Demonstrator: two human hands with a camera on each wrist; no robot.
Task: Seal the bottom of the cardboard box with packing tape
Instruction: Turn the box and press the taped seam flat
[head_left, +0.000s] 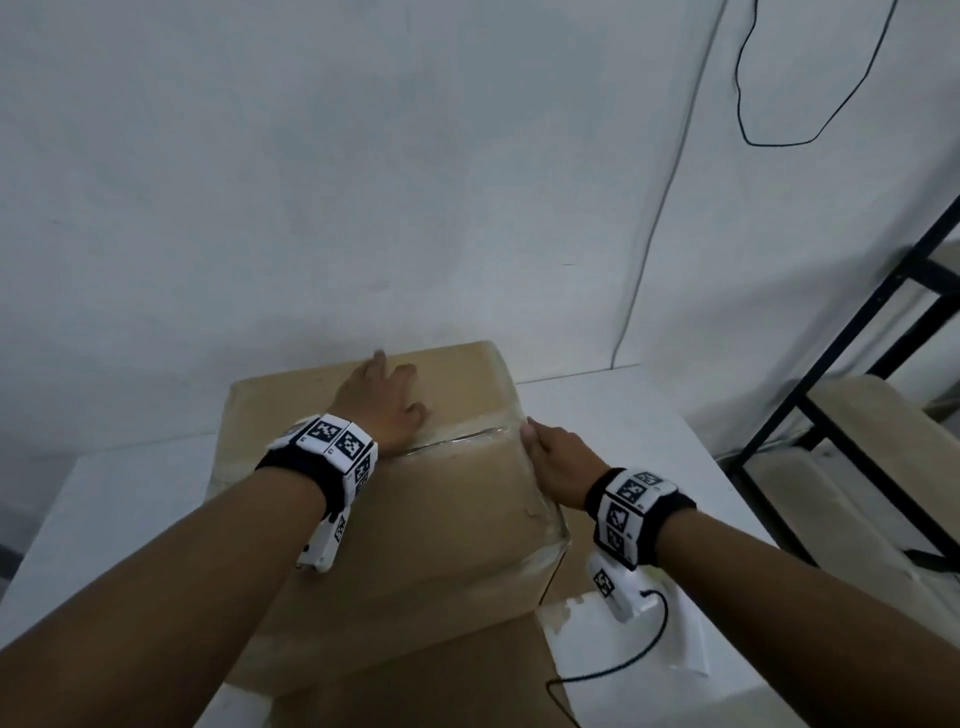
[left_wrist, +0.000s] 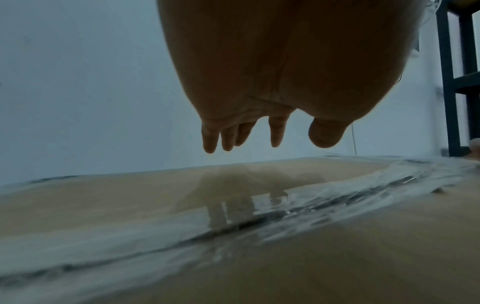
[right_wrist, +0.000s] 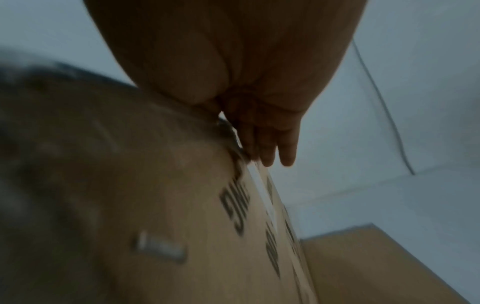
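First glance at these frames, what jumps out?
The big brown cardboard box on the white table, with wrinkled clear packing tape along its top seam. The left hand is over the top near the seam, fingers straight; the right hand lies at the right edge where the tape folds over. A black metal shelf frame stands at right.

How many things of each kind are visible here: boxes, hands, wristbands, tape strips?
Cardboard box: 1
Flat cardboard under it: 1
Hands: 2, left hand, right hand
Marker wristbands: 2, left, right
Clear tape along the seam: 1 strip
Total: 7
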